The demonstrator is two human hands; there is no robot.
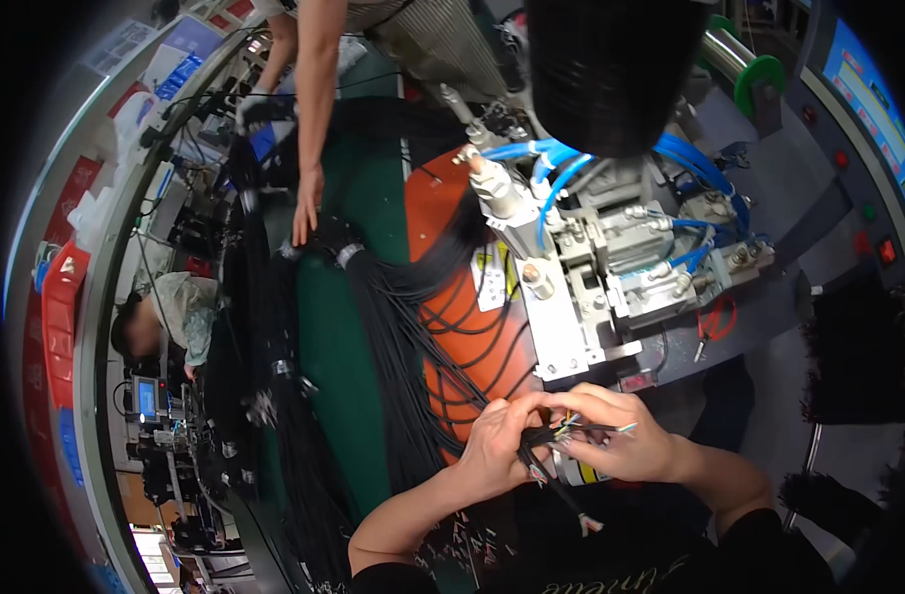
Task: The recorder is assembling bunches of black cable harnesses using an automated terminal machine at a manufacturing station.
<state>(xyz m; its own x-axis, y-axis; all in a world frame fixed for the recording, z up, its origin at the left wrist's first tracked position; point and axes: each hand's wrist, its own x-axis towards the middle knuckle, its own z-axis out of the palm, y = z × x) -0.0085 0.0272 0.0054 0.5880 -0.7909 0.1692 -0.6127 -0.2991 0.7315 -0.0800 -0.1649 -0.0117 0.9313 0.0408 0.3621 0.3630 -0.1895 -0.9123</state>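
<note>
Close in front of my body, my left hand point(494, 445) is closed round several black cables point(541, 457) whose stripped ends show thin coloured wires. My right hand point(625, 436) pinches the fanned coloured wires point(568, 426) at one of these ends, and both hands nearly meet at the fingertips. Some cable ends hang below the hands, with bare wires at the tips. From my left hand, cables run back over the orange mat toward a thick black cable bundle point(398, 346). Just beyond my hands stands a metal machine point(571, 327) with blue air hoses.
A co-worker's hand point(308, 208) touches the tied bundle across the green table surface point(338, 396). More black cable bundles point(274, 327) lie at left. Red-handled pliers point(714, 322) rest right of the machine. A wire spool point(744, 64) and a screen point(873, 109) stand at the far right.
</note>
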